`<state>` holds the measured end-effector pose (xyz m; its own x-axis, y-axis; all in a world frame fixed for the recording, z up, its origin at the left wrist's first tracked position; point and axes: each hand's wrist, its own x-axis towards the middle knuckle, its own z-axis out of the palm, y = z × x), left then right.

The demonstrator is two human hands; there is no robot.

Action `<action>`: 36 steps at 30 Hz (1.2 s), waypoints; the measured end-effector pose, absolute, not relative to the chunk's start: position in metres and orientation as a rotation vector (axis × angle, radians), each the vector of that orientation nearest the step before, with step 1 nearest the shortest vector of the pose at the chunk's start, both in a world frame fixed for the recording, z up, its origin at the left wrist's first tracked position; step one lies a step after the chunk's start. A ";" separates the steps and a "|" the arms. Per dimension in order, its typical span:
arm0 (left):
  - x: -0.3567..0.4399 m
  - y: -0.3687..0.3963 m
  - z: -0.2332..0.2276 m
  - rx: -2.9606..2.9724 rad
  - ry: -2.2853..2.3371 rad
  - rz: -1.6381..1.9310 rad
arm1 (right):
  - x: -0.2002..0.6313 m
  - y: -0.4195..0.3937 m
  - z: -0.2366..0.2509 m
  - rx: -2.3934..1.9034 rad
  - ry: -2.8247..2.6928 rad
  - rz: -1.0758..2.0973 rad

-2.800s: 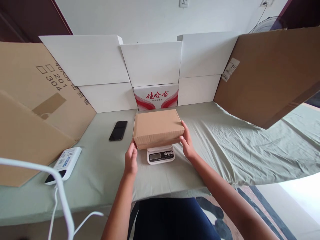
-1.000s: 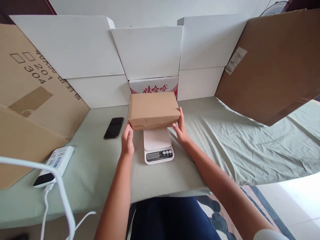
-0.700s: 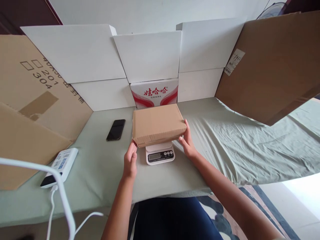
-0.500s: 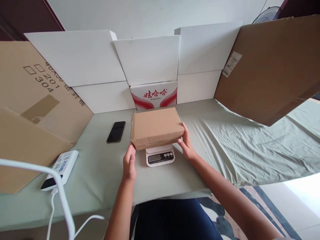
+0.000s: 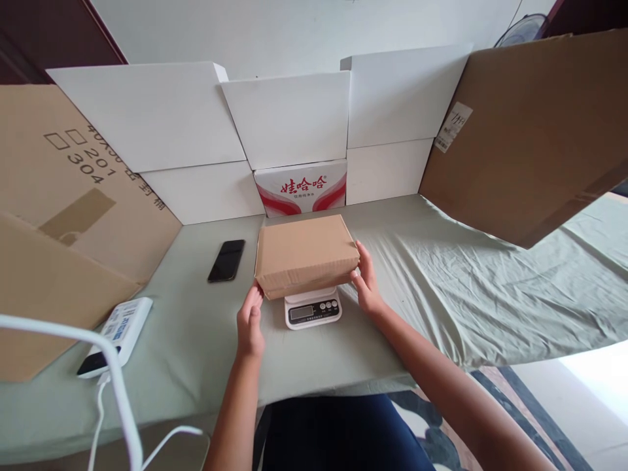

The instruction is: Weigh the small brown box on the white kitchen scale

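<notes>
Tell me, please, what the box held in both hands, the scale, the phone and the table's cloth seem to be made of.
Held box: cardboard, matte brown, with a creased front side.
Scale: probably hard plastic, smooth and white with rounded corners.
Phone: likely a glass front, judging by its smooth, dark face; its back is hidden.
Cloth: woven fabric perhaps, dull pale green, wrinkled at right.

Pale wall (image 5: 294, 33) right across the back, dark reddish panel (image 5: 44, 39) at upper left, the cloth-covered desk (image 5: 490, 294) wrinkles toward the right, and bright light floods the striped floor (image 5: 532, 409)!
</notes>
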<state>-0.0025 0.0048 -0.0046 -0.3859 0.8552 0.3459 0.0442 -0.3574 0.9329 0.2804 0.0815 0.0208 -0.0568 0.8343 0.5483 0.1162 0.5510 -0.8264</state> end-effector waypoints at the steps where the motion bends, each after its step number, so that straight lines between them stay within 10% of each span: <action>1: -0.002 0.005 -0.004 1.244 1.284 1.812 | 0.281 0.082 0.021 -0.845 -1.525 0.707; 24: 0.001 0.010 0.019 1.251 1.261 1.813 | 0.280 0.082 0.050 -0.771 -1.561 0.761; 36: -0.005 0.151 0.020 1.051 1.260 1.821 | 0.250 0.194 0.038 -0.775 -1.536 0.797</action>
